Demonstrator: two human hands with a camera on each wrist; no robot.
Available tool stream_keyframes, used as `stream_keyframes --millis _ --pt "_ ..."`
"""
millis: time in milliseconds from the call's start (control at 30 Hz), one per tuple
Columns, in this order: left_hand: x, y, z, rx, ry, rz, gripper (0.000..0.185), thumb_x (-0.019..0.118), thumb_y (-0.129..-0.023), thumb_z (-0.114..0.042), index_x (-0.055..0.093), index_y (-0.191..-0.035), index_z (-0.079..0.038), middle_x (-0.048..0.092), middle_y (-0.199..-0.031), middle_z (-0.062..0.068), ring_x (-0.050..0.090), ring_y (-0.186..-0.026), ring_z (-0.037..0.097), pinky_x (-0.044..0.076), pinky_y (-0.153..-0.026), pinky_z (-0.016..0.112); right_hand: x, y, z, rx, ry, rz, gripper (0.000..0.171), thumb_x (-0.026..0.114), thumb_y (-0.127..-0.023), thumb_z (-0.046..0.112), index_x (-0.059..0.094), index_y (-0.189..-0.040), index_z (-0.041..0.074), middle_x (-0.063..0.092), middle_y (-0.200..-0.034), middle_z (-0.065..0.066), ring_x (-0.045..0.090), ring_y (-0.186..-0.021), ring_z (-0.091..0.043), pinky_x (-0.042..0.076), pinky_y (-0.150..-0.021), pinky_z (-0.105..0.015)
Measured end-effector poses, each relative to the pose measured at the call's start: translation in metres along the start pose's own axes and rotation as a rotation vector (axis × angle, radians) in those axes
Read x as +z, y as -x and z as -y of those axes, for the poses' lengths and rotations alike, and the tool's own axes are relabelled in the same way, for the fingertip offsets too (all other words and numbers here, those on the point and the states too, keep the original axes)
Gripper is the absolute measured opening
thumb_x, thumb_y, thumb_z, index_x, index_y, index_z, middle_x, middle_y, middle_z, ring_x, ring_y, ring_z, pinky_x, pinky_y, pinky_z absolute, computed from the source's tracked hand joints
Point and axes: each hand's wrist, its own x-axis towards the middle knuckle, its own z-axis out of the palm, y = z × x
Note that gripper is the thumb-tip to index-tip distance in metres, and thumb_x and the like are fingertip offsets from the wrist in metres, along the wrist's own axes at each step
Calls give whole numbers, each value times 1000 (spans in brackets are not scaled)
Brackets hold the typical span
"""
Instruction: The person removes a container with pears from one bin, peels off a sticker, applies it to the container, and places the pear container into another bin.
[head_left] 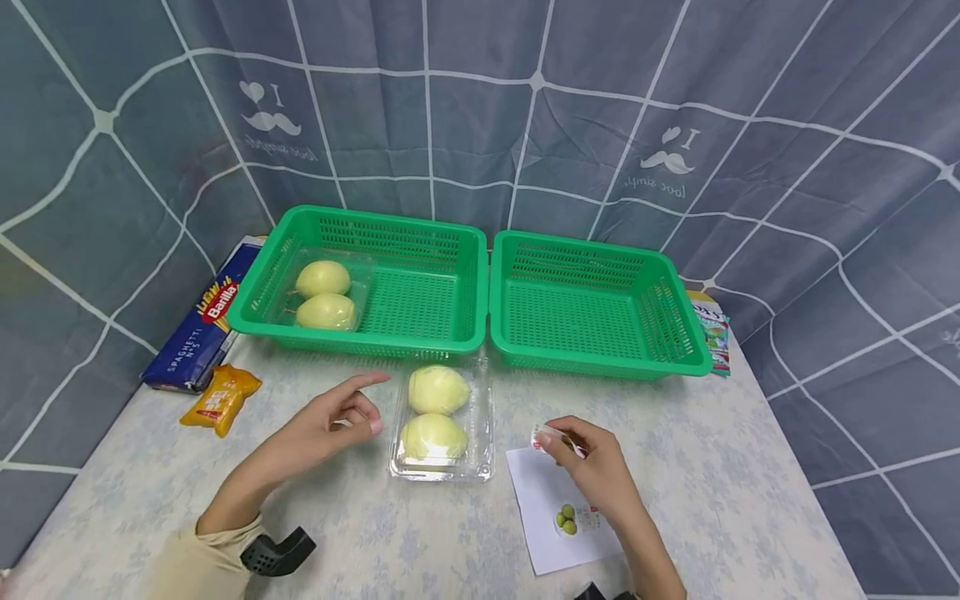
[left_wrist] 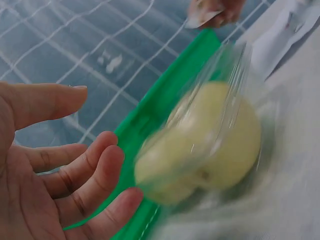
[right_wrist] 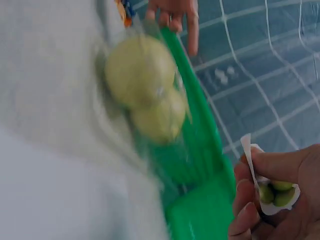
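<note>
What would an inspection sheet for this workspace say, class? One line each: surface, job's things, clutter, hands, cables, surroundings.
Surface: pale floral tablecloth.
Job's things: clear plastic clamshell of two yellow fruits on the table; small fruit-picture sticker; white sticker sheet.
Clutter: two green plastic baskets, the left holding another clamshell; blue spaghetti box; orange packet.
Hands: left hand open beside the clamshell; right hand pinches the sticker.
Cables: nothing seen.
Surroundings: grey grid-patterned curtain.

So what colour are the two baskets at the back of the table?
Both baskets, left and right, are bright green with slotted walls, clearest in the head view.
</note>
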Motion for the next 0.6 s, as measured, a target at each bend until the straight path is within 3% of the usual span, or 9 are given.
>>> stream_keyframes --millis 100,233,367,533,600 --pt "16 -6 -12 36 -25 69 56 61 -101 -19 40 -151 -6 64 -101 8 62 -89 7 53 -77 25 13 -9 17 -78 -15 119 18 68 -97 24 76 -105 10 74 -87 -9 65 -72 -15 54 -65 -27" --pt "38 -15 -25 77 -42 139 53 58 -103 -24 41 -152 -9 67 -98 10 62 -84 8 53 -73 25 31 -17 36 -172 5 235 26 59 -102 28 75 -111 10 75 -82 -9 67 -71 -19 55 -63 -28" --pt "55 -21 -31 88 -24 111 52 56 -104 -27 41 -151 -9 69 -93 13 63 -77 10 53 -68 26 46 -20 51 -235 67 302 30 52 -105 32 74 -112 14 74 -80 -5 65 -71 -15 53 -61 -26" --pt "66 -26 -29 68 39 34 48 56 -104 -18 44 -149 -6 67 -85 13 66 -74 15 55 -65 28 59 -23 63 -293 176 351 35 46 -108 35 70 -93 14 57 -65 -1 62 -65 -9 50 -60 -22" --pt "68 -26 -28 62 42 17 48 57 -101 -12 45 -148 -7 64 -82 11 62 -68 11 51 -60 25 61 -24 65 -305 195 366 36 44 -108 34 66 -88 14 49 -62 2 57 -60 -7 49 -59 -22"
